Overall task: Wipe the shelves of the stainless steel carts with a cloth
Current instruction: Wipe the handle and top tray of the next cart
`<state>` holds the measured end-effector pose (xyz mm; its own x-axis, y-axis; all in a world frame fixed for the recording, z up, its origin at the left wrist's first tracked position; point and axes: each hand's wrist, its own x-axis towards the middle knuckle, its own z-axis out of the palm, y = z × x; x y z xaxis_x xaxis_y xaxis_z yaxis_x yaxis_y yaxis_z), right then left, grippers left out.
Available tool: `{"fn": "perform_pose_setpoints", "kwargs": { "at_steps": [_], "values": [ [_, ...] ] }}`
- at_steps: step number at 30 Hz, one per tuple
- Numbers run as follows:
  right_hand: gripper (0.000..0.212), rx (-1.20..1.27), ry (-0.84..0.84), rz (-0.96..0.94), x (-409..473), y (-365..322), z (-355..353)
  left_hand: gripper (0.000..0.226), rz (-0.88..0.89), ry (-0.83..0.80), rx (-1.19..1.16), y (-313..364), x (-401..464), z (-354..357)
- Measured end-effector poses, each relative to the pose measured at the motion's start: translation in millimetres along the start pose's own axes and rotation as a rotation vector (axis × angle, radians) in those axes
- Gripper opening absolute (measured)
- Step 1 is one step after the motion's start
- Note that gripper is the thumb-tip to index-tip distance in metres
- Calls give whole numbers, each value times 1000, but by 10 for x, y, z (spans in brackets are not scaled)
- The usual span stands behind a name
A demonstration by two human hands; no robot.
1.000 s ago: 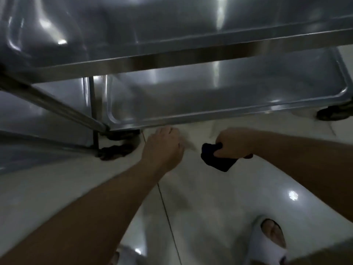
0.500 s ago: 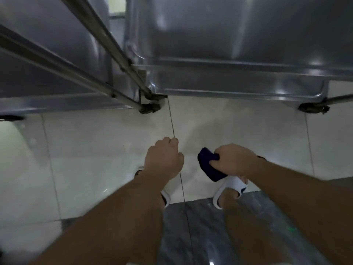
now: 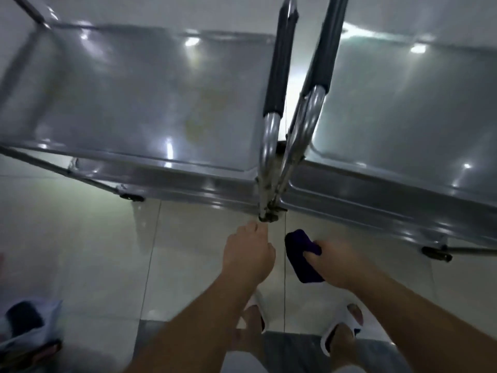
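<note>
1. Head view, looking down. Two stainless steel carts stand side by side on a pale tiled floor (image 3: 80,238): the left cart (image 3: 129,103) and the right cart (image 3: 408,125).
2. Their top shelves are bare and glossy, with ceiling-light reflections. A faint yellowish patch shows on the left cart's shelf; what it is cannot be told.
3. The two push handles, left cart handle (image 3: 277,76) and right cart handle (image 3: 320,57), nearly touch where the carts meet. Each has a dark sleeve over a chrome tube that bends down to the frame corner.
4. Right hand (image 3: 336,262): fingers curled round a dark blue cloth (image 3: 301,254), which is bunched and sticks out toward the left hand. Hand and cloth are held over the floor, in front of the carts' near edges, touching no shelf.
5. Left hand (image 3: 248,255): holds nothing; seen from the back, knuckles bent, fingertips pointing toward the joint at the foot of the handles, close to it. Contact cannot be confirmed.
6. The two hands are near each other but apart.
7. Below the arms: the person's feet in white slide sandals (image 3: 341,327), at the seam between pale tile and a darker grey floor section.
8. Bottom left corner: a blurred light blue object with a dark part (image 3: 29,324); not identifiable.
</note>
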<state>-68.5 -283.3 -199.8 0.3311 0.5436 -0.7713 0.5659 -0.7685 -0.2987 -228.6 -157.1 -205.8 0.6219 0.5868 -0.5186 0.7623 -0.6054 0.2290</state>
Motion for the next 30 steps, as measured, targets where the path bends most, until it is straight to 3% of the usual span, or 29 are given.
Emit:
{"fn": "perform_pose_setpoints", "kwargs": {
  "at_steps": [8,18,24,30],
  "values": [
    [38,-40,238,-255,-819,-974,-1003,39,-61,254,-88,-100,-568,-1274],
    [34,-199,299,-593,-1242,-1734,-1851,44,-336,538,-205,-28,-1183,-2103],
    [32,-253,275,-769,-1494,-2272,-1953,41,-511,676,-325,-194,-1496,-2295],
    [35,-303,239,-864,-1601,-3009,-1668,41,-641,762,-374,-800,-1860,-2358]
  ]
}}
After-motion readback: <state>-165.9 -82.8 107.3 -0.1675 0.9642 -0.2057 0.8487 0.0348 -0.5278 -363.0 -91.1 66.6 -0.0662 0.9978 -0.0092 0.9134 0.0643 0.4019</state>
